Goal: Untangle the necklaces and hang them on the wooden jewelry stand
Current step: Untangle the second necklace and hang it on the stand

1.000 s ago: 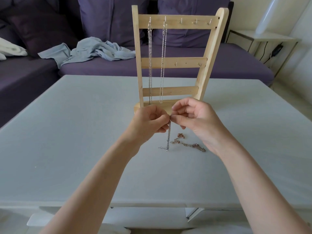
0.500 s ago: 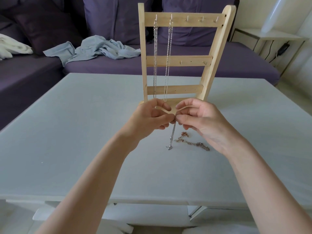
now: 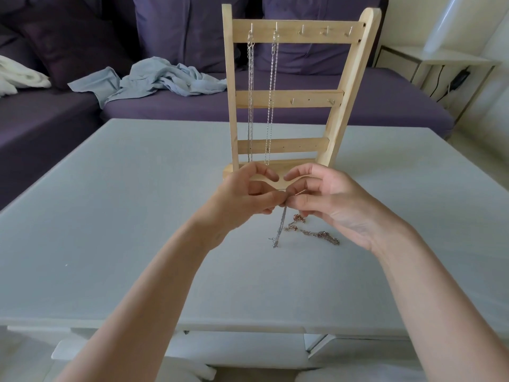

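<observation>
A wooden jewelry stand (image 3: pixel 289 99) stands upright at the middle of the grey table (image 3: pixel 110 216). Two silver necklaces (image 3: pixel 260 100) hang from the two leftmost hooks of its top bar. In front of the stand's base, my left hand (image 3: pixel 242 197) and my right hand (image 3: pixel 327 199) meet fingertip to fingertip and both pinch the top end of a silver necklace (image 3: pixel 279 230). That chain hangs down and its lower end touches the table. A rose-gold necklace (image 3: pixel 314 231) lies bunched on the table just below my right hand.
A purple sofa (image 3: pixel 275 111) runs behind the table, with a crumpled light-blue cloth (image 3: pixel 154 78) and a white cloth (image 3: pixel 19 75) on it. A white side table (image 3: pixel 446 59) with a cable stands at the far right.
My index fingers have lifted and spread apart above the pinch. The view has tilted down a little. The silver chain still hangs from both hands.
</observation>
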